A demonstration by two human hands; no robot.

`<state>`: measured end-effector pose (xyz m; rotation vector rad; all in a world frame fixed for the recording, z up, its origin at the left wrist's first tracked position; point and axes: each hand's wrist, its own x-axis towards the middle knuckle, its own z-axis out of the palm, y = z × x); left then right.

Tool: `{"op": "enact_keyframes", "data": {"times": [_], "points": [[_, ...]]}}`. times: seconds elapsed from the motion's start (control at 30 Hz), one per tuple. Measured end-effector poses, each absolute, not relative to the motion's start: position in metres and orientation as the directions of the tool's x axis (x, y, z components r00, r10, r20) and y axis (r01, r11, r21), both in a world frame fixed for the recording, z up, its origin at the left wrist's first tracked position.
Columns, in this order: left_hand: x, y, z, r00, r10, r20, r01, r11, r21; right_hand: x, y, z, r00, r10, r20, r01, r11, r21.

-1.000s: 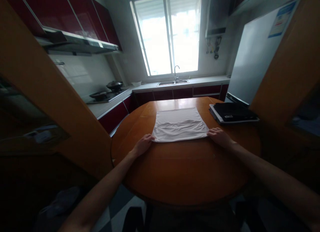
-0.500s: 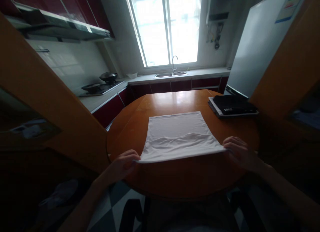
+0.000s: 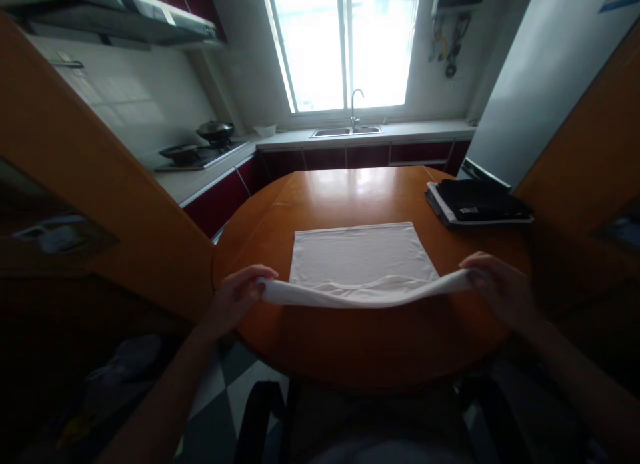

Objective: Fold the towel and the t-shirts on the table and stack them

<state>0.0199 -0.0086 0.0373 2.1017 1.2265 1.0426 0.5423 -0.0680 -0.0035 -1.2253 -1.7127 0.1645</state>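
Observation:
A white garment (image 3: 357, 254), perhaps a shirt, lies on the round wooden table (image 3: 280, 204) with its far part spread flat. Its near edge is raised off the tabletop and sags in the middle between my hands. My left hand (image 3: 239, 297) pinches the left corner of that edge. At the right corner, my right hand (image 3: 500, 287) grips the cloth with thumb and fingers. Behind the lifted band, part of the fabric bunches in soft wrinkles.
On the table's right side sits a stack of folded dark and white cloth items (image 3: 480, 201). Beyond are a counter with a sink (image 3: 333, 133), a stove with pans (image 3: 215, 131) and a fridge (image 3: 530, 84). Chair armrests (image 3: 263, 404) are below the near edge.
Both hands have risen and moved slightly apart, lifting the garment's near edge from the table. That edge now droops in the middle. The view has tilted slightly downward.

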Motion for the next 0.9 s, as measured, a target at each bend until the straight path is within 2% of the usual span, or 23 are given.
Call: {"op": "enact_keyframes", "data": {"times": [0.13,0.27,0.43,0.57,0.7,0.9], "points": [[0.029,0.044,0.04,0.163,0.89,0.425,0.514,-0.444,0.734,0.536,-0.009,0.008,0.18,0.767,0.615,0.625,0.394,-0.674],[0.034,0.106,0.034,0.14,0.882,0.45,0.505,-0.455,0.734,0.535,0.061,0.015,0.213,0.795,0.568,0.571,0.371,-0.733],[0.043,0.179,0.004,0.206,0.909,0.363,0.579,-0.412,0.703,0.532,0.139,-0.01,0.216,0.882,0.418,0.599,0.218,-0.77],[0.048,0.207,-0.028,0.224,0.941,0.253,0.708,-0.336,0.621,0.529,0.17,-0.048,0.223,0.936,0.272,0.627,0.076,-0.775],[0.045,0.211,-0.043,0.255,0.939,0.229,0.743,-0.342,0.575,0.533,0.177,-0.071,0.249,0.931,0.267,0.633,0.052,-0.773],[0.046,0.216,-0.042,0.205,0.923,0.326,0.729,-0.366,0.579,0.537,0.181,-0.066,0.268,0.907,0.325,0.607,0.103,-0.788]]}}
